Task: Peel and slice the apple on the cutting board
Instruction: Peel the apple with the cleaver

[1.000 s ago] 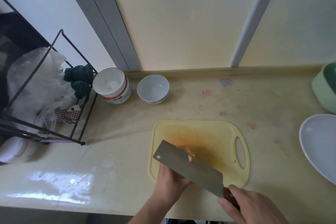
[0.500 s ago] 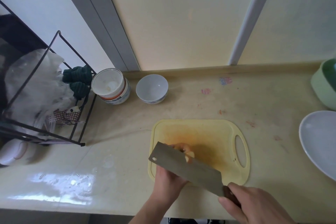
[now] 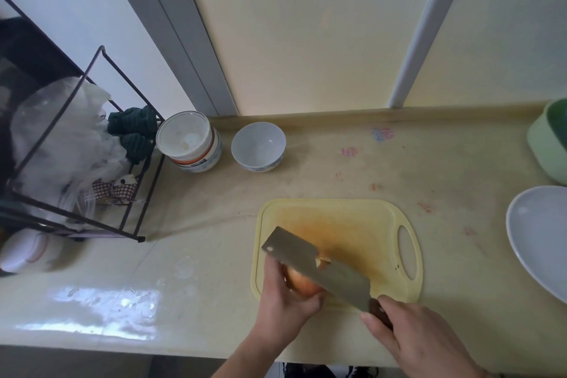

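Nearest, the right hand [image 3: 420, 344] grips the dark handle of a cleaver [image 3: 319, 270], whose broad blade slants up-left across the apple [image 3: 302, 284] and hides most of it. The left hand [image 3: 285, 301] curls around that apple at the near left corner of the yellow cutting board [image 3: 362, 224], which lies on the counter [image 3: 199, 255]. To the right, a grey plate [image 3: 534, 236] and a green container [image 3: 546, 144] sit at the frame edge. Farther back stand a white bowl [image 3: 258, 146] and stacked bowls [image 3: 190, 141], beside a black wire rack [image 3: 79, 163] holding plastic bags.
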The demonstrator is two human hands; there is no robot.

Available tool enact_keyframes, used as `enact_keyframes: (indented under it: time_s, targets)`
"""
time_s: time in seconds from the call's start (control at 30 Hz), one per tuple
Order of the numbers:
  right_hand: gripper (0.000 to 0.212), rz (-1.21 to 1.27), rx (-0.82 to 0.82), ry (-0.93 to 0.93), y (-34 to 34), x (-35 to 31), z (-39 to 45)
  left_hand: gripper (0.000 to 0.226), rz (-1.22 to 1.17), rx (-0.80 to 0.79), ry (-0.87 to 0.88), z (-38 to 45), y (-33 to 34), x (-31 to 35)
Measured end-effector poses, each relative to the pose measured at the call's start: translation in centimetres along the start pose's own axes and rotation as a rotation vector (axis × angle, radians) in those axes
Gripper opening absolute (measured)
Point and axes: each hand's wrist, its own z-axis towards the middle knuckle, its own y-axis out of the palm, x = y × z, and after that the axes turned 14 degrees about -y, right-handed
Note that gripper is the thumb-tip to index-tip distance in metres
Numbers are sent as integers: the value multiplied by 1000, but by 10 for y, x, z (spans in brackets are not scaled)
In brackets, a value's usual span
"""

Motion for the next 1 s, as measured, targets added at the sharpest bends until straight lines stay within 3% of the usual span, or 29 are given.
enact_keyframes:
  time_s: [0.1, 0.23, 0.43, 0.53, 0.63, 0.8, 1.0]
  targets:
    - [68, 75, 58, 65, -1, 15, 3, 80, -5, -108, -70, -8, 2, -1]
    - [70, 133, 48, 40, -12, 17, -1, 76, -153, -103, -163, -3, -1, 0]
    - [66, 85, -78, -30, -21, -8, -14, 59, -224, -126, -106, 0, -6, 4]
    - [78, 89, -96, -44, -18, -14, -15, 35, -151, -163, -29, -1, -3, 7]
    - [97, 74, -100, -45, -19, -15, -16, 44, -161, -192, -23, 1, 1, 4]
    - [73, 35, -110, -55, -26, -13, -14, 33, -286, -194, 18, -4, -2, 19]
    - [71, 34, -130, -77, -24, -15, -11, 49, -357, -177, -17, -1, -2, 22]
